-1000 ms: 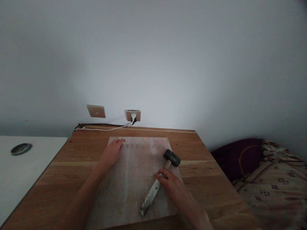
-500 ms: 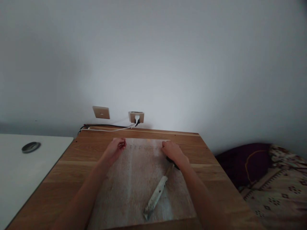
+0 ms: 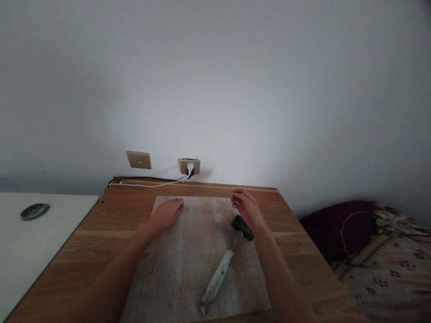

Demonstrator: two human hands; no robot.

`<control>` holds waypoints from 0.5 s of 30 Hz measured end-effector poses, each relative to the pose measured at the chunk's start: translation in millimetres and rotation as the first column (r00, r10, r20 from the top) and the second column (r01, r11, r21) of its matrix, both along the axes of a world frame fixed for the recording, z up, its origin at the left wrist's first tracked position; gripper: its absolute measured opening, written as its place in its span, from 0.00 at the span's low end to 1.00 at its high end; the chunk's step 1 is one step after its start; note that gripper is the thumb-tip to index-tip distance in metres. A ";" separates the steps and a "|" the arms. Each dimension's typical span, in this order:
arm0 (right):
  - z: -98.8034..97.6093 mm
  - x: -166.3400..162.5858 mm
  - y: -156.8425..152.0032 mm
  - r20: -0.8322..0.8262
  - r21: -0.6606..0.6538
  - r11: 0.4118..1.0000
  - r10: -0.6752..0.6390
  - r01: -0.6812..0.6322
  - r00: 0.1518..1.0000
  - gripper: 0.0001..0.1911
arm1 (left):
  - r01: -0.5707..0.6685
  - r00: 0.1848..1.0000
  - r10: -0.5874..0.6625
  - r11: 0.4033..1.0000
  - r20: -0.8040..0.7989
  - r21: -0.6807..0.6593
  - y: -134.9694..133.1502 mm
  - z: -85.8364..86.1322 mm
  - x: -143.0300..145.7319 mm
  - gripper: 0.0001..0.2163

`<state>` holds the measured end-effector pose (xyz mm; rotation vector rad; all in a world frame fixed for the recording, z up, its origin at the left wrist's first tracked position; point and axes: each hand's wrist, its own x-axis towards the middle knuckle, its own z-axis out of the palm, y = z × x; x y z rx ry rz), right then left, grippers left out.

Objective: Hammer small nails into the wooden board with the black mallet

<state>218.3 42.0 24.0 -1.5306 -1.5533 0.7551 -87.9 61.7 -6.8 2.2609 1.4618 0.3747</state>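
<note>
A pale board point(image 3: 188, 264) lies on the wooden table point(image 3: 101, 224). A faint row of small nails point(image 3: 204, 209) runs along its far edge. My left hand point(image 3: 165, 213) rests on the board at the left end of that row, fingers lying flat and pointing right. My right hand point(image 3: 247, 207) hovers over the board's far right corner, fingers curled in a pinch; what they hold is too small to make out. A mallet lies free on the board just below that hand, with a black head point(image 3: 243, 227) and a pale, worn handle point(image 3: 217, 279).
A white table point(image 3: 30, 251) with a dark round object point(image 3: 34, 211) adjoins on the left. On the wall behind are a switch plate point(image 3: 138, 159) and a socket point(image 3: 190, 166) with a white plug and cables. A patterned bedspread point(image 3: 387, 269) and a dark cushion point(image 3: 336, 224) lie right.
My right hand let go of the mallet handle, reached to the board's far right corner and now sits there slightly raised with fingers pinched. My left hand slid a little right along the nail row.
</note>
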 end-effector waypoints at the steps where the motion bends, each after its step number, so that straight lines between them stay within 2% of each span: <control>1: 1.2 -1.0 0.8 -0.026 0.002 1.000 0.010 -0.010 1.000 0.22 | -0.013 1.000 0.013 1.000 0.022 0.010 1.3 1.1 1.2 0.06; 3: 3.4 -4.3 2.4 -0.004 -0.021 0.999 0.026 -0.026 1.000 0.24 | -0.072 0.988 0.067 0.997 0.142 0.032 5.3 4.1 4.3 0.09; 5: 4.4 -9.5 4.3 0.087 -0.066 0.997 0.033 -0.028 0.996 0.25 | -0.184 0.913 0.171 0.983 0.371 0.000 10.4 7.3 7.5 0.11; 7: 3.6 -16.3 5.8 0.213 -0.114 0.993 0.044 -0.019 0.976 0.24 | -0.253 0.722 0.310 0.950 0.619 -0.181 15.1 8.6 9.3 0.13; 8: 2.6 -20.3 6.2 0.282 -0.136 0.991 0.051 -0.013 0.958 0.22 | -0.242 0.617 0.382 0.924 0.688 -0.297 16.8 8.0 9.3 0.13; 9: 1.4 -24.5 6.1 0.350 -0.156 0.988 0.061 -0.006 0.935 0.20 | -0.209 0.544 0.441 0.895 0.714 -0.393 17.8 6.5 8.7 0.13; 10: -0.1 -28.9 5.7 0.413 -0.176 0.984 0.074 0.000 0.908 0.18 | -0.178 0.514 0.481 0.870 0.710 -0.461 18.1 4.1 7.7 0.12; 13: -4.0 -42.3 3.4 0.545 -0.230 0.973 0.119 0.011 0.830 0.12 | -0.190 0.569 0.504 0.849 0.650 -0.493 14.2 -4.2 4.2 0.11; 15: -4.8 -49.5 2.6 0.582 -0.248 0.969 0.138 0.013 0.801 0.07 | -0.226 0.686 0.431 0.892 0.586 -0.392 9.5 -7.6 3.7 0.11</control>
